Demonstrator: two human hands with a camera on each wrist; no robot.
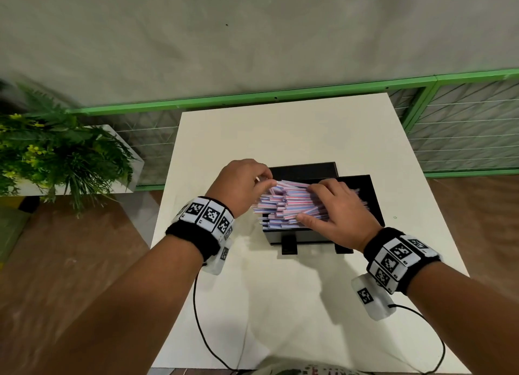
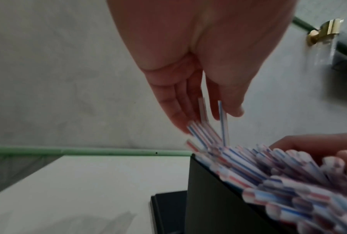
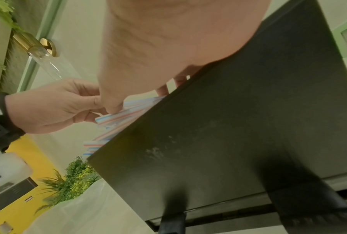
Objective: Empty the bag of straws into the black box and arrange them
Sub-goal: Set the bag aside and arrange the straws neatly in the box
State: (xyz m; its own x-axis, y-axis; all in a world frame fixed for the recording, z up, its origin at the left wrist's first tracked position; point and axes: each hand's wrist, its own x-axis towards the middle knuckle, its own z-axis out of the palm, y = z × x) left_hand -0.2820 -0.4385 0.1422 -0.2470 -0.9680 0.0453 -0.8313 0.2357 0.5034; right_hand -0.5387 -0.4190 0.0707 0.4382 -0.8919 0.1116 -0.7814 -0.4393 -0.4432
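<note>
A heap of red, white and blue striped straws (image 1: pixel 286 206) lies across the black box (image 1: pixel 368 195) at the middle of the white table (image 1: pixel 280 304), their left ends sticking out past the box's left wall. My left hand (image 1: pixel 252 180) pinches several straws (image 2: pixel 202 133) at those left ends, between thumb and fingers (image 2: pixel 178 114). My right hand (image 1: pixel 334 203) lies flat on top of the heap with fingers spread. Its thumb (image 3: pixel 112 104) presses on the straws (image 3: pixel 124 114) near the box's front wall (image 3: pixel 228 126). No bag is visible.
A flat black lid (image 1: pixel 303 169) lies just behind the box. A potted fern (image 1: pixel 56 155) stands on a white stand off the table's left. A green railing (image 1: pixel 252 99) runs behind the table. Black cables (image 1: pixel 202 332) trail from both wrists over the near table edge.
</note>
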